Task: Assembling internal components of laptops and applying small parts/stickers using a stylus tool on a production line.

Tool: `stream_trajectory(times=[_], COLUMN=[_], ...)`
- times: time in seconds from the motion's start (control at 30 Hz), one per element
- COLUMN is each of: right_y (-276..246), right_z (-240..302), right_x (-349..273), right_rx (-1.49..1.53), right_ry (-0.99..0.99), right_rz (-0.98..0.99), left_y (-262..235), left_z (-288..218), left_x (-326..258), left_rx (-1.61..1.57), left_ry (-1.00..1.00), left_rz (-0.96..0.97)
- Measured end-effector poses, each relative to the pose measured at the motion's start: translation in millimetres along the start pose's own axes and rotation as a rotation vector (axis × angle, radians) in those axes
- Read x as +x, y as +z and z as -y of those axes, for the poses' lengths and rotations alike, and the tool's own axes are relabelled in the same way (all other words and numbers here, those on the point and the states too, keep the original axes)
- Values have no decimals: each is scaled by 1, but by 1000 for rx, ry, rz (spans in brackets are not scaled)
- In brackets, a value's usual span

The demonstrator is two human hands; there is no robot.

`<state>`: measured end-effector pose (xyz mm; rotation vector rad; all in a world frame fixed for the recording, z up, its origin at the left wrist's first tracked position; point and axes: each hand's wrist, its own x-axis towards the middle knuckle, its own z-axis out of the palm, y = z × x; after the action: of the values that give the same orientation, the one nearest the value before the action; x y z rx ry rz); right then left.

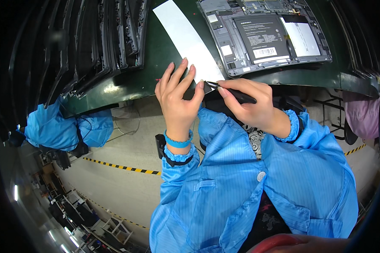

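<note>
**Black tweezers meet the left hand at the bench edge**

A pair of black tweezers lies gripped in the right hand, thumb and fingers closed around the dark handle, with the thin tip pointing left toward the left hand. The tip ends right at the left thumb, at the front edge of the dark green work surface. The left hand rests there with its fingers stretched forward and loosely spread, fingertips on the lower end of a long white strip that runs diagonally up the bench; whether it pinches anything small against the tweezer tip cannot be told. A blue band circles the left wrist, and both forearms wear light blue striped smock sleeves.

Just beyond the right hand lies an opened tablet device, back cover off, showing a black battery with a white label and grey frame. To the left, a row of dark flat panels stands stacked on edge. Below the bench, pale floor with yellow-black hazard tape shows.
</note>
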<state>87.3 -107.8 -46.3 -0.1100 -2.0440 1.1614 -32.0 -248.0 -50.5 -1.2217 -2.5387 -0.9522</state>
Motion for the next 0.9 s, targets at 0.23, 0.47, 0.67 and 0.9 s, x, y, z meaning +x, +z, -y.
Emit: stream_trajectory(times=[0.23, 0.47, 0.67, 0.9], right_y=[2, -39, -146, -210], right_z=[-5, 24, 18, -76], right_x=[2, 8, 83, 148], right_rx=[74, 370, 398, 403], right_ry=[67, 60, 221, 494], right_rz=[15, -28, -182, -153], left_y=[4, -6, -31, -10], left_z=[2, -5, -24, -136], left_x=[3, 13, 62, 149], left_rx=[-2, 17, 236, -312], left_ry=[0, 47, 77, 445], left_rz=[-24, 45, 61, 386])
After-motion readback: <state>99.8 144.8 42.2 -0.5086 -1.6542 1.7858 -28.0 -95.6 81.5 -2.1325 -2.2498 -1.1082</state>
